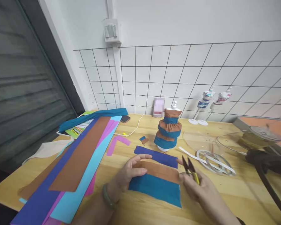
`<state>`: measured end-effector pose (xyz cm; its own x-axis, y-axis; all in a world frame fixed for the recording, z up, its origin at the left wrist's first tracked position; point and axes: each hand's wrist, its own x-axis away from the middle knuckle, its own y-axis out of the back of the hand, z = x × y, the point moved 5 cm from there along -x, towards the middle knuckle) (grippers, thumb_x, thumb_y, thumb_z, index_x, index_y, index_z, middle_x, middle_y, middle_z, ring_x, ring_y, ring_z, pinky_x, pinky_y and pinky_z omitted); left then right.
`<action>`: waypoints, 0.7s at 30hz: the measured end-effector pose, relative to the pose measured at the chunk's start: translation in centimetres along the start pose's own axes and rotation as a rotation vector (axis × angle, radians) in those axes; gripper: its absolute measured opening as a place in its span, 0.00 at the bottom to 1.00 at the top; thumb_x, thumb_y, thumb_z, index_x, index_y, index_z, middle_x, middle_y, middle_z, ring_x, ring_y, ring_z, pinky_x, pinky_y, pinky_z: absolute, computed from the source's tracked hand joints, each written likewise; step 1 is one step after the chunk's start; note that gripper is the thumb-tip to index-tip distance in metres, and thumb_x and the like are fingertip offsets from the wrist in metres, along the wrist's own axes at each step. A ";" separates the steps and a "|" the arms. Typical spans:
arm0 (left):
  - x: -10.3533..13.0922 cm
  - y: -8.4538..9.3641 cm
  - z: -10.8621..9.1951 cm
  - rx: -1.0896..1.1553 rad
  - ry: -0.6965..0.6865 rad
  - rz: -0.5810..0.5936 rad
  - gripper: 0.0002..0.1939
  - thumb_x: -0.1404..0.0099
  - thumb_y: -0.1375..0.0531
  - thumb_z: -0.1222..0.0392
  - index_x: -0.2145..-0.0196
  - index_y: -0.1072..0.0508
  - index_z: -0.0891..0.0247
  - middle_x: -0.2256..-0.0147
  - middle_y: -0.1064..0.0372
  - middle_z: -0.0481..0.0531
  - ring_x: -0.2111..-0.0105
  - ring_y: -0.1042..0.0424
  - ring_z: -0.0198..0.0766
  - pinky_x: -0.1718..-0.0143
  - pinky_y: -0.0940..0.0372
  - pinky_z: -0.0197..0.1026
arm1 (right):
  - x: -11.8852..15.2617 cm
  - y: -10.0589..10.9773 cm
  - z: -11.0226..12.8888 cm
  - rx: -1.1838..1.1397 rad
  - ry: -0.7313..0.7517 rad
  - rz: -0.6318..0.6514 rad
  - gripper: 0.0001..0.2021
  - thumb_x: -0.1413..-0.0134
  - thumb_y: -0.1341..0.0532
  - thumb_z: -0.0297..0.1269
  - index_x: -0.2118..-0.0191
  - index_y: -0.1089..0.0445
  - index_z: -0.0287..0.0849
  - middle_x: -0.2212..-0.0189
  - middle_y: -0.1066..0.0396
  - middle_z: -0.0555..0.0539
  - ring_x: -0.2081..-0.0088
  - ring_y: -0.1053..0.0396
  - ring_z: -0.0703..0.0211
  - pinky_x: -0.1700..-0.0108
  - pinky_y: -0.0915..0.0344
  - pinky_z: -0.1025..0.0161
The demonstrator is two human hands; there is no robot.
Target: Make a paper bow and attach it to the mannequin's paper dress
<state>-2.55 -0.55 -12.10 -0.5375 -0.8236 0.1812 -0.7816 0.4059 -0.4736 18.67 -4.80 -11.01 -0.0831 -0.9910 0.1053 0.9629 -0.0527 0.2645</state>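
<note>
A piece of cloth (154,187), brown along the top and teal below, lies over the table in front of me. My left hand (128,175) grips its left edge between thumb and fingers. At its right edge is my right hand (196,184), closed round small yellow-handled snips (192,171) whose dark blades point up and stand apart. My right fingertips touch the cloth's right edge. Just behind lies a dark blue strip (156,155). Further back stands a small dress form (170,129) wrapped in brown and teal cloth.
Long coloured fabric strips (81,156) cover the left side of the wooden table (117,206). A phone (125,118) lies at the back. Coiled tubing (215,162), a black appliance (267,162) and two small wrapped forms on thin stands (203,104) are at the right.
</note>
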 end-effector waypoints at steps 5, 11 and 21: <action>0.0 0.2 -0.4 0.014 -0.018 -0.023 0.25 0.51 0.36 0.63 0.54 0.31 0.59 0.64 0.30 0.49 0.73 0.31 0.33 0.71 0.37 0.35 | -1.0 0.4 2.3 0.148 0.176 -0.128 0.20 0.53 0.41 0.50 0.58 0.32 0.43 0.72 0.26 0.47 0.66 0.29 0.54 0.65 0.33 0.63; 0.0 0.1 -0.6 0.055 0.002 -0.044 0.25 0.52 0.35 0.62 0.54 0.32 0.59 0.67 0.29 0.49 0.73 0.31 0.34 0.70 0.38 0.36 | -7.6 9.2 0.8 0.895 0.199 -0.297 0.13 0.50 0.46 0.45 0.68 0.32 0.43 0.70 0.25 0.44 0.68 0.28 0.50 0.67 0.37 0.60; -0.1 0.7 -0.4 -0.051 0.002 -0.099 0.25 0.53 0.35 0.59 0.55 0.31 0.60 0.69 0.30 0.48 0.71 0.32 0.36 0.70 0.39 0.35 | -12.0 8.5 -1.0 1.256 0.216 -0.191 0.07 0.50 0.46 0.35 0.71 0.31 0.42 0.71 0.26 0.42 0.70 0.30 0.53 0.70 0.46 0.63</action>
<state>-3.13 0.00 -12.09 -0.4570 -0.8601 0.2265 -0.8462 0.3421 -0.4085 28.13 6.53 -11.01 -0.0352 -0.9866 -0.1592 0.0305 -0.1602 0.9866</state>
